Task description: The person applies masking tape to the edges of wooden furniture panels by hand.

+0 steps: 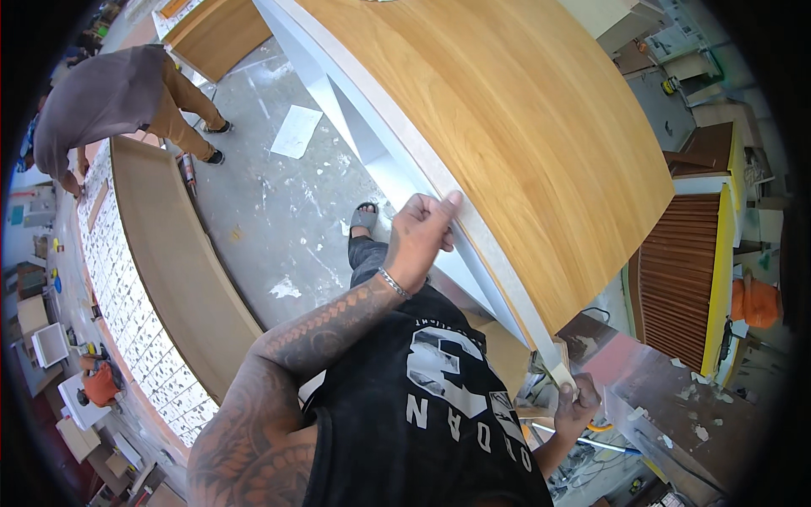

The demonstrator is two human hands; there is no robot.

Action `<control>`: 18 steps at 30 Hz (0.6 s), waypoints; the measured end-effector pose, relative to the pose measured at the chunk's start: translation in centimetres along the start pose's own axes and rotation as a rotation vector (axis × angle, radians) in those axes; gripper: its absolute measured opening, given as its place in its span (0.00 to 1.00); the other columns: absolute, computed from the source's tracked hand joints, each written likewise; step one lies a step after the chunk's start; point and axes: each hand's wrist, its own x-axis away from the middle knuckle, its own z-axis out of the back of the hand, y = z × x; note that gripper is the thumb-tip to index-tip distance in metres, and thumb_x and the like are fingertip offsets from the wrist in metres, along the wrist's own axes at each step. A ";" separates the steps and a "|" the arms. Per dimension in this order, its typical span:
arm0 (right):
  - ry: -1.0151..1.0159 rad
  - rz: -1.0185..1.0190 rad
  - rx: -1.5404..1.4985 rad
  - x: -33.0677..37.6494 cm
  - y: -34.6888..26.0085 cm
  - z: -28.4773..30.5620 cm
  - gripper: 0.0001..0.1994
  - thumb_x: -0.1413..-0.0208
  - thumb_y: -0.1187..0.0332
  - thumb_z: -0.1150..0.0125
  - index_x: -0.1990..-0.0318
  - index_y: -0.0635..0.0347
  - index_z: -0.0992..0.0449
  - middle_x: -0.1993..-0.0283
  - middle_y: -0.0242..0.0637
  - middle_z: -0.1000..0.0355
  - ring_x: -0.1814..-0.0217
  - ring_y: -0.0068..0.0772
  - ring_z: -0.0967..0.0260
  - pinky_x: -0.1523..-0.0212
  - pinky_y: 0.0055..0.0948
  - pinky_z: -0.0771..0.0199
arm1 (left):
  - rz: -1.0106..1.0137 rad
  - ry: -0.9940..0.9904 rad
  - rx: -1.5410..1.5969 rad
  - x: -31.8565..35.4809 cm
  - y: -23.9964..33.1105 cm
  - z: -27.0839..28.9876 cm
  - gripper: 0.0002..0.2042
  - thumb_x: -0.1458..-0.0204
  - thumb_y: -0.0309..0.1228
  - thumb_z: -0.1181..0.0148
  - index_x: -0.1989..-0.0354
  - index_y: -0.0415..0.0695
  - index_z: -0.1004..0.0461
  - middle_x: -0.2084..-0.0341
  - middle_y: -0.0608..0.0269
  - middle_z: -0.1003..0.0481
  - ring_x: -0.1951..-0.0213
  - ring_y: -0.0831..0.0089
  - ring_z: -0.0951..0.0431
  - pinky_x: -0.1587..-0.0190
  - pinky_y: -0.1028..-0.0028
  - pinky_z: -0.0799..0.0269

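Observation:
A large wood-grain panel [524, 144] lies across the upper middle, forming the top of a white-sided cabinet [380, 165]. Along its near edge runs a pale edging strip [494, 253], whose free end sticks out past the panel's lower corner. My left hand [420, 241] is closed at the middle of this edge, thumb on top of the strip and fingers curled below. My right hand [579, 404] pinches the strip's loose end between thumb and fingers. The undersides of the left fingers are partly hidden.
A long brown-backed unit [173, 245] with a patterned white face stands at left, where another person [106, 101] bends over it. A white sheet [296, 131] lies on the concrete floor. At right are a slatted brown panel [683, 279] and a dark surface with scraps [676, 406].

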 end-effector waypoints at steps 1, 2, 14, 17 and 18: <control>-0.019 -0.002 0.005 -0.1 0.1 0.2 0.15 0.45 0.63 0.31 0.67 0.66 0.29 0.75 0.38 0.34 0.71 0.33 0.38 0.69 0.31 0.39 | 0.005 0.002 0.003 0.2 -0.4 -0.3 0.19 0.41 0.47 0.36 0.71 0.46 0.34 0.79 0.68 0.32 0.79 0.77 0.28 0.74 0.76 0.31; -0.038 -0.004 0.009 -0.2 0.2 0.3 0.15 0.45 0.63 0.30 0.67 0.66 0.29 0.75 0.38 0.34 0.71 0.33 0.38 0.69 0.31 0.39 | -0.018 0.019 0.007 0.4 -0.9 -0.6 0.20 0.43 0.47 0.34 0.71 0.45 0.35 0.80 0.68 0.32 0.80 0.79 0.29 0.75 0.79 0.30; -0.084 0.071 -0.071 0.8 0.8 0.0 0.15 0.49 0.68 0.28 0.62 0.63 0.30 0.70 0.41 0.31 0.69 0.40 0.36 0.66 0.36 0.34 | 0.011 0.058 -0.087 0.5 -0.5 -1.3 0.20 0.43 0.46 0.33 0.71 0.45 0.36 0.80 0.66 0.31 0.80 0.78 0.28 0.76 0.79 0.32; -0.078 0.048 -0.066 0.9 1.2 0.1 0.16 0.49 0.67 0.27 0.63 0.63 0.31 0.70 0.40 0.32 0.69 0.39 0.37 0.66 0.35 0.35 | 0.007 0.053 -0.084 0.5 -0.6 -1.3 0.20 0.43 0.46 0.33 0.71 0.45 0.36 0.79 0.66 0.30 0.79 0.78 0.28 0.75 0.79 0.32; -0.095 0.039 -0.058 0.9 1.3 0.2 0.16 0.49 0.67 0.27 0.64 0.63 0.31 0.70 0.40 0.32 0.69 0.38 0.38 0.66 0.35 0.36 | 0.010 0.055 -0.079 0.5 -0.6 -1.3 0.20 0.43 0.45 0.34 0.70 0.45 0.36 0.79 0.66 0.30 0.79 0.78 0.28 0.75 0.79 0.32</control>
